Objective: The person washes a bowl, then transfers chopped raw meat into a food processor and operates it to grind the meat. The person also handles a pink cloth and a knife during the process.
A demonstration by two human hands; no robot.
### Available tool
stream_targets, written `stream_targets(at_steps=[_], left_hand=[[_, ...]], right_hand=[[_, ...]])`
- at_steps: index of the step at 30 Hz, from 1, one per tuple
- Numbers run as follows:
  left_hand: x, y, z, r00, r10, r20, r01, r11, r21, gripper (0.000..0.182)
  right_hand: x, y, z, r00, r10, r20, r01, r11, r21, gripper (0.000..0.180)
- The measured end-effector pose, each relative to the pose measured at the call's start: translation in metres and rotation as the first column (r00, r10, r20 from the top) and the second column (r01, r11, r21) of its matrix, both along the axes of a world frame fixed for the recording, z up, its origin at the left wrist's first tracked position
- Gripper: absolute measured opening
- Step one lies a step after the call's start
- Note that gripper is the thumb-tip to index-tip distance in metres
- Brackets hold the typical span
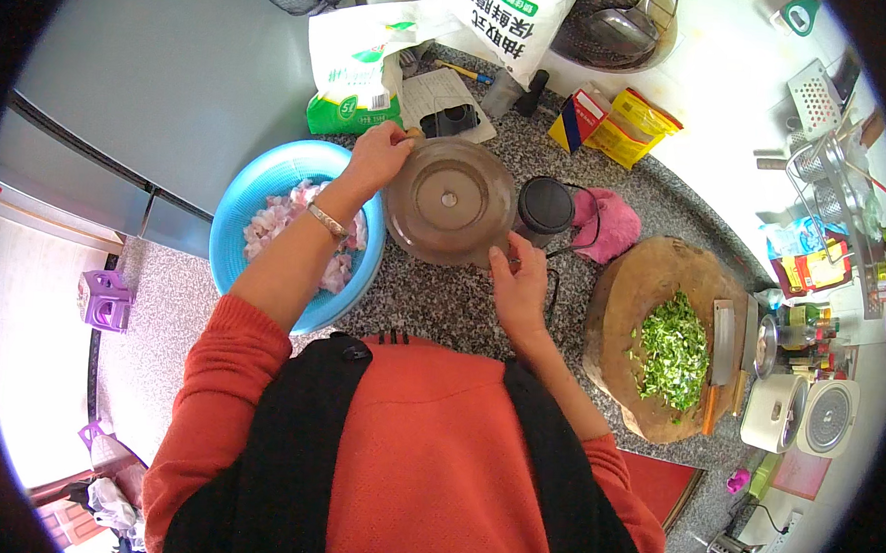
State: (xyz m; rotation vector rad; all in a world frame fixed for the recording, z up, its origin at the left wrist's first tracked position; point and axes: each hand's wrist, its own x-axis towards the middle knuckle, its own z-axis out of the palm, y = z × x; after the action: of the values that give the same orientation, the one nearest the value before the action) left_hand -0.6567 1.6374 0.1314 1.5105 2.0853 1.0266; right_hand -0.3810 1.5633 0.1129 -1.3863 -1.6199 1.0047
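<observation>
A round transparent brownish bowl [445, 235], with a small metal piece at its centre, sits in front of me on the speckled stone counter [441, 306]. My left hand [378, 157] pinches its far left rim, and my forearm with a metal bracelet crosses over a blue plastic colander [229, 198]. Pale pink pieces of raw meat [281, 219] lie in that colander, partly hidden by the arm. On the near right side of the bowl's rim are the thumb and fingers of my right hand [521, 284]. A black corded motor unit [546, 204] stands just right of the bowl.
Chopped greens [673, 352] and a cleaver [722, 344] rest on a thick round wooden chopping block [618, 308] at right. A pink cloth [612, 224] lies behind the motor unit's cord. Plastic packages [356, 69] and a yellow packet [638, 129] line the back. A refrigerator [176, 60] borders the left.
</observation>
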Motion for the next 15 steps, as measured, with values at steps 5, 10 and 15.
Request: stream_targets(at_steps=[5,10,15], left_hand=[[-0.003,0.003,0.003,0.994,0.042,0.098,-0.040,0.999,-0.023,0.028],[-0.004,0.007,-0.002,0.994,0.065,0.086,-0.060,0.996,-0.063,0.027],[-0.004,0.013,-0.011,0.990,0.035,0.134,-0.029,0.998,-0.050,0.025]], right_hand=[[-0.002,0.010,-0.008,0.998,0.008,-0.065,-0.005,0.999,0.052,0.032],[-0.006,0.015,-0.009,0.992,0.003,-0.128,-0.017,0.994,-0.107,0.034],[-0.008,0.011,-0.006,0.969,-0.051,-0.243,0.019,0.991,-0.136,0.031]])
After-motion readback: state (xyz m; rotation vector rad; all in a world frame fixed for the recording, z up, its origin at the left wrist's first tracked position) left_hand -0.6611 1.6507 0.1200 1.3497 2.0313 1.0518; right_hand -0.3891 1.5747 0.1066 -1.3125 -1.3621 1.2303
